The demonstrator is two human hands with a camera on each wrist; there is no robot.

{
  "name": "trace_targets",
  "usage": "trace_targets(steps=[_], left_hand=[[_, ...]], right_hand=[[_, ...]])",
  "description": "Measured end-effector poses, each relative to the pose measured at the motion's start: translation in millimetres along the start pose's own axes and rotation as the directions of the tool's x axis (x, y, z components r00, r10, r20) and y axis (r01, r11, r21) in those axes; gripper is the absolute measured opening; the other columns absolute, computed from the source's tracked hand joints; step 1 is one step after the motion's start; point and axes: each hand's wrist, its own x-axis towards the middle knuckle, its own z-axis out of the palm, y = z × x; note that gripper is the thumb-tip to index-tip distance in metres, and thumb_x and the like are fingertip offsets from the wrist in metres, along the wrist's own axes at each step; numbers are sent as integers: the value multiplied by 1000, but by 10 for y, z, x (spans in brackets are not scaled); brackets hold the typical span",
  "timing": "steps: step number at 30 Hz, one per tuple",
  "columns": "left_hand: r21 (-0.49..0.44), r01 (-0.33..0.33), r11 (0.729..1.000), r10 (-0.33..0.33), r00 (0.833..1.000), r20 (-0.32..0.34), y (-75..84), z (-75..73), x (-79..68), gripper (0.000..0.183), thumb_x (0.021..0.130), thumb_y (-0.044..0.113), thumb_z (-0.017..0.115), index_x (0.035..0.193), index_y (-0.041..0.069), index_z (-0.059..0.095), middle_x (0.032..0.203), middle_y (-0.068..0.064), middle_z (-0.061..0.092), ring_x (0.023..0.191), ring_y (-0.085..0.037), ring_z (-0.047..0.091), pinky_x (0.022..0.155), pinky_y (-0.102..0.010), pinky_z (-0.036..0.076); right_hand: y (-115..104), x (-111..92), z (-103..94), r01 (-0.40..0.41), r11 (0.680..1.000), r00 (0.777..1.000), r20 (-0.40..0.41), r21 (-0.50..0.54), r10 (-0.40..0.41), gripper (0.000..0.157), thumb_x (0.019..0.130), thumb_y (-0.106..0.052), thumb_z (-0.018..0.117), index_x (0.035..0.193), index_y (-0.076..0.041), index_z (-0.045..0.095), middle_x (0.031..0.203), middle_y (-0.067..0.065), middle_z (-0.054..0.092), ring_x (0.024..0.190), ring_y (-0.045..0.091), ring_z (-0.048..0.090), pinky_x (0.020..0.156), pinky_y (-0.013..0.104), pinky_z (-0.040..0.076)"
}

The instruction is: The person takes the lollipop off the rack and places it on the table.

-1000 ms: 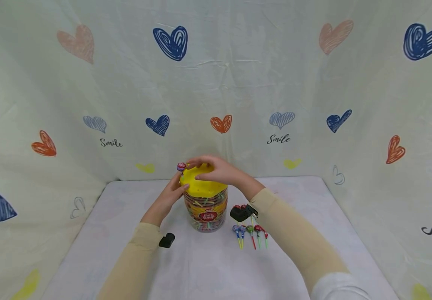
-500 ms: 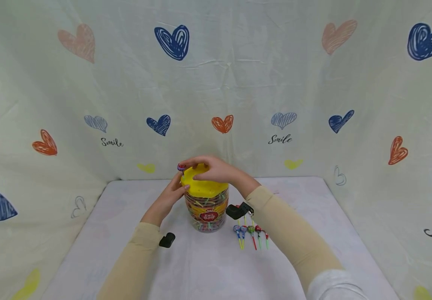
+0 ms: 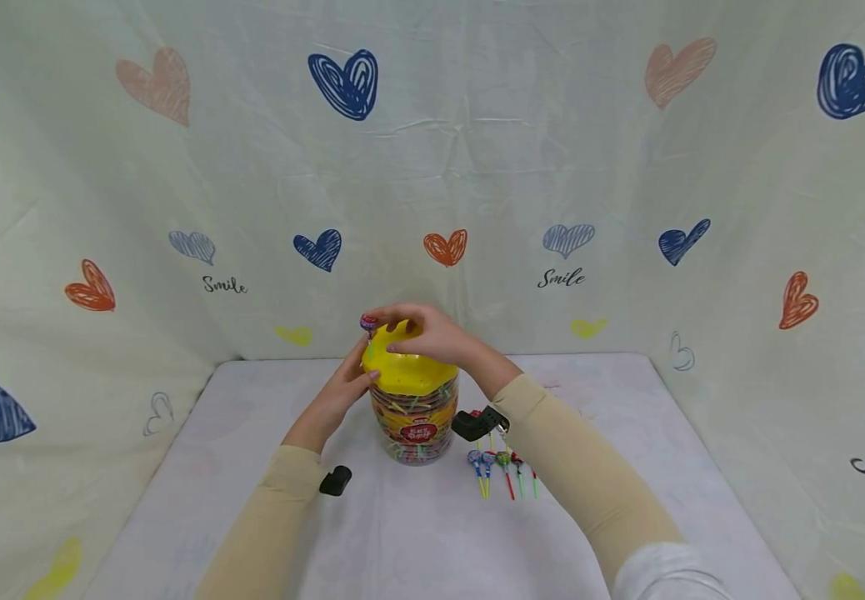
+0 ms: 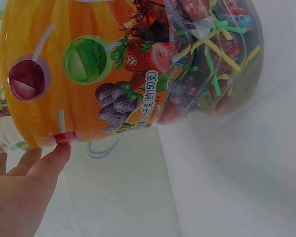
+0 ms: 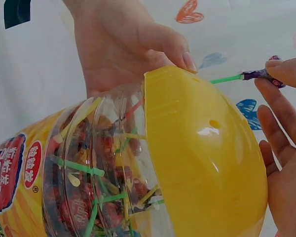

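A clear plastic jar (image 3: 417,429) full of wrapped lollipops stands upright on the table, topped by a domed yellow lid (image 5: 207,148) with small holes. My left hand (image 3: 331,402) steadies the jar from the left, its thumb at the lid's lower edge and its fingers around the far side. Over the lid reaches my right hand (image 3: 438,337), pinching a purple-wrapped lollipop (image 5: 259,74) by its head between thumb and fingertips. The lollipop's green stick (image 5: 227,79) points down to the lid's left side; its lower end is hidden behind the lid.
Several loose lollipops (image 3: 503,462) lie in rows on the white table (image 3: 402,542) right of the jar, partly under my right forearm. A black wrist camera (image 3: 480,423) hangs over them. A heart-printed curtain (image 3: 515,167) rises behind the table.
The right hand has shifted slightly left and its fingers have closed on the lollipop's head. The lollipop has risen a little. The left hand and jar have stayed put.
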Motion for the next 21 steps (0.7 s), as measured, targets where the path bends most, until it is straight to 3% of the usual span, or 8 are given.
trace_targets(steps=[10, 17, 21], left_hand=[[15, 11, 1000, -10, 1000, -16, -2, 22, 11, 67, 101, 30, 54, 155, 43, 16, 163, 5, 4, 147, -32, 10, 114, -60, 13], [13, -33, 999, 34, 999, -14, -6, 28, 6, 68, 101, 29, 55, 155, 40, 16, 163, 4, 6, 147, -31, 7, 113, -61, 14], [8, -64, 998, 64, 998, -9, -5, 41, 8, 69, 101, 29, 55, 156, 37, 15, 163, 3, 7, 147, -31, 6, 113, -63, 14]], right_hand=[[25, -217, -145, -55, 994, 988, -137, 95, 67, 49, 85, -6, 71, 132, -7, 60, 127, 4, 61, 110, 20, 54, 95, 37, 48], [77, -470, -305, -44, 981, 970, -226, 190, 87, 47, 85, 1, 70, 130, 0, 58, 122, 11, 62, 108, 28, 56, 95, 48, 47], [121, -630, -388, -48, 970, 958, -265, 237, 112, 45, 85, 3, 70, 129, 2, 58, 114, 12, 63, 105, 32, 57, 90, 42, 50]])
